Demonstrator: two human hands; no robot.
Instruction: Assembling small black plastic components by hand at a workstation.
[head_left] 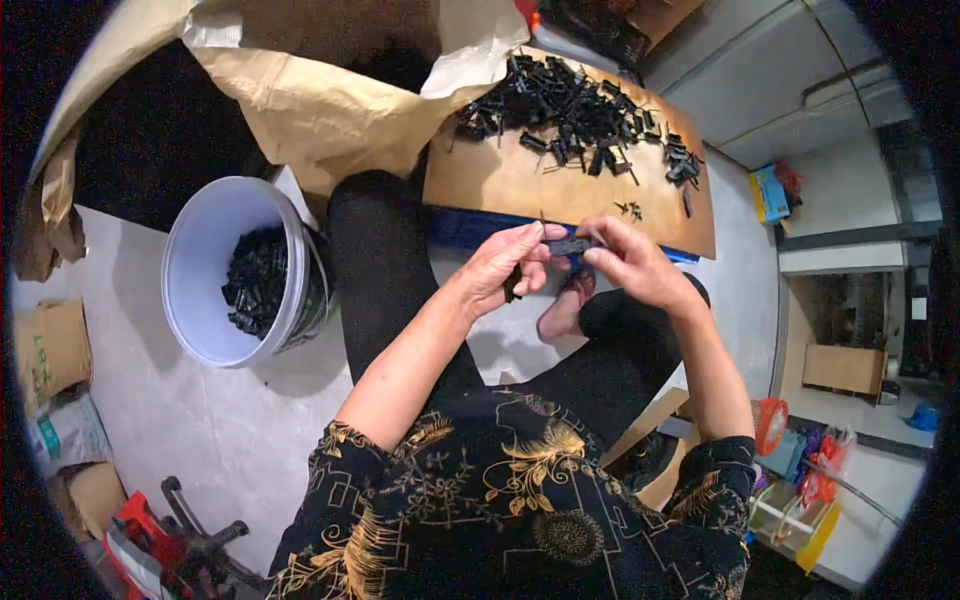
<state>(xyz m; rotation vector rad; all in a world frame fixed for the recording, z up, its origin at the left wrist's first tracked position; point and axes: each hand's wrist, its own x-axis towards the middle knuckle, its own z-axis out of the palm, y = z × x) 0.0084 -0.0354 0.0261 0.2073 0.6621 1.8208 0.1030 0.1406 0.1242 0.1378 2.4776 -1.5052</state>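
Observation:
Both of my hands meet over my lap, in front of the near edge of a brown board (480,180). Between their fingertips is a small black plastic part (568,247). My left hand (500,268) pinches its left end, and something dark (514,284) shows under the curled fingers, too small to make out. My right hand (638,262) grips the other end with thumb and fingers. A thin pin-like piece shows by each hand's fingertips. On the board lies a heap of similar black parts (570,105), many with thin pins sticking out. Several small loose pins (628,210) lie nearer me.
To my left stands a white bucket (185,290), partly filled with black parts (258,285). A large brown paper sack (310,115) spreads beyond it, its edge against the board. Cardboard boxes (55,350) line the far left. Shelves with boxes and bags (845,370) stand at right.

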